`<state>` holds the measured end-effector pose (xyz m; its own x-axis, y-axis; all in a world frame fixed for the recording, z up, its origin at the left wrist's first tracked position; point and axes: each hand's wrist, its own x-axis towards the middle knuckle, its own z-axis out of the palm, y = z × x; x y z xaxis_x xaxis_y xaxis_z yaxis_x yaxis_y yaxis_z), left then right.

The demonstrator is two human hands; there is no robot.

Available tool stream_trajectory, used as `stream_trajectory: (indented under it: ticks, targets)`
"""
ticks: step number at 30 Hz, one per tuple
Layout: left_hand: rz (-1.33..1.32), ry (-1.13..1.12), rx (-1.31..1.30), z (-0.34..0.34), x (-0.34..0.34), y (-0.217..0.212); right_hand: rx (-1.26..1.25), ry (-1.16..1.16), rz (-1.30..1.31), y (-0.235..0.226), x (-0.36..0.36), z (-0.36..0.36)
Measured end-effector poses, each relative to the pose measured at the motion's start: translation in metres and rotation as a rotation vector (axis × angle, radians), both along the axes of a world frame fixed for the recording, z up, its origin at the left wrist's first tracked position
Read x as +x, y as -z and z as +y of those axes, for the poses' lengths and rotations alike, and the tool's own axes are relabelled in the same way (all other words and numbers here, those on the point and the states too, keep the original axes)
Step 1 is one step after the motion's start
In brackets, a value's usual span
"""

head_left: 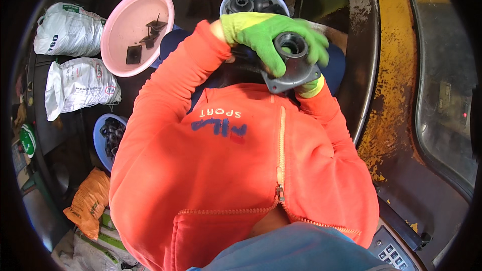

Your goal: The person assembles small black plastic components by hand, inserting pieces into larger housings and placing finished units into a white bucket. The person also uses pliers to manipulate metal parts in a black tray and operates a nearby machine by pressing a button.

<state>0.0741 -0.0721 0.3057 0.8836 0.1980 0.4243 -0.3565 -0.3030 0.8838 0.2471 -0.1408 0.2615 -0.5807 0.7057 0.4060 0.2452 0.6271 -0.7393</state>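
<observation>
Both my hands wear green gloves and hold one part in front of my chest. It is a grey flanged hub (293,74) with a black round socket on top. My left hand (258,32) comes in on an orange sleeve and wraps over the hub's top and side, thumb down against the flange. My right hand (312,88) is underneath the flange; only its glove cuff and an edge show. My orange zip jacket fills the lower middle of the view.
A pink basin (120,45) with several dark metal pieces stands at upper left. A blue bowl (228,1) of black parts is just beyond my hands, another blue bowl (98,143) at my left. White sacks (75,85) and an orange bag (90,200) lie left. A worn yellow machine surface (396,85) curves on the right.
</observation>
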Motion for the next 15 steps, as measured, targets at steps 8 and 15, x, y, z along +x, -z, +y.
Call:
stream_trajectory:
  ticks: [8, 15]
  targets:
    - [-0.171, -0.921, 0.215, -0.042, 0.021, 0.017, -0.218, 0.406, 0.469, -0.012, -0.013, 0.001]
    - [-0.234, -0.807, 0.211, -0.037, 0.014, 0.019, 0.218, 0.315, -0.015, -0.018, 0.0, 0.002]
